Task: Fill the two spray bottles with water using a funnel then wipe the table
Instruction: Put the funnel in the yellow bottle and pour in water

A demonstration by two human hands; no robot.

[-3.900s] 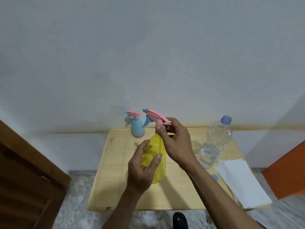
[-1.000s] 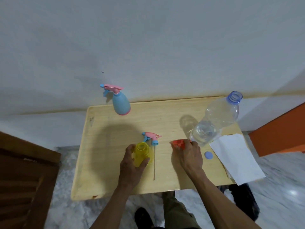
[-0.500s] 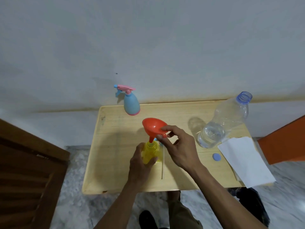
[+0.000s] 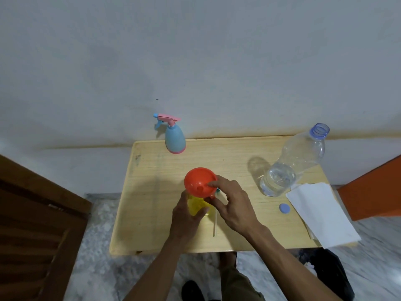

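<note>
Both hands work at the middle of the wooden surface [image 4: 152, 213]. I see my left hand [image 4: 184, 220] wrapped around the yellow spray bottle [image 4: 196, 206], fingers curled on its body, holding it upright. My right hand [image 4: 233, 206] pinches the near-right rim of the orange funnel [image 4: 198, 182] between thumb and forefinger; its remaining fingers are loosely spread. That funnel sits on top of the yellow bottle, wide mouth facing up; the bottle neck itself is hidden beneath it, so I cannot confirm how deep the spout is seated.

Just right of the yellow bottle, a thin dip tube [image 4: 215, 224] lies on the surface, running toward the near edge; its spray head is mostly hidden behind my right hand.

At the far edge, left of centre, the blue spray bottle [image 4: 175, 139] stands upright with its pink trigger head fitted. At the far right stands an uncapped clear water bottle [image 4: 293, 168], water filling its lower part. Its blue cap [image 4: 284, 208] lies near it on the surface, just beside a white paper towel [image 4: 321, 213] that overhangs the near-right corner.
</note>
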